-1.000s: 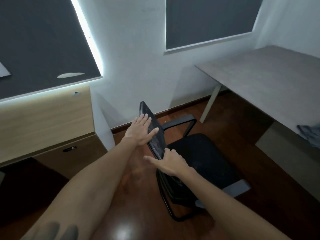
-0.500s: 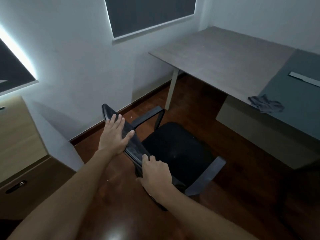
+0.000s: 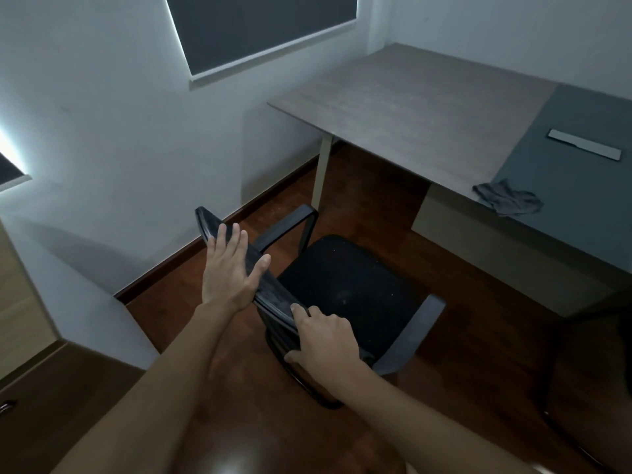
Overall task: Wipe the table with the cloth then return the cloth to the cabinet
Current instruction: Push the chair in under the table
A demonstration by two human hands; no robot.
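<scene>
The bench (image 3: 403,107) fills the right side, and its far right part is cut by the frame edge. The wooden cabinet (image 3: 24,302) at the left is also cut off; I see only a corner and a part of one handle. Between them stands the black chair (image 3: 345,285). My left hand (image 3: 229,271) lies flat on the chair back, fingers straight and a little spread. My right hand (image 3: 325,340) holds the lower edge of the back, fingers curled around it; their tips are hidden. The grey cloth (image 3: 506,201) lies crumpled at the near bench edge, well apart from both hands.
</scene>
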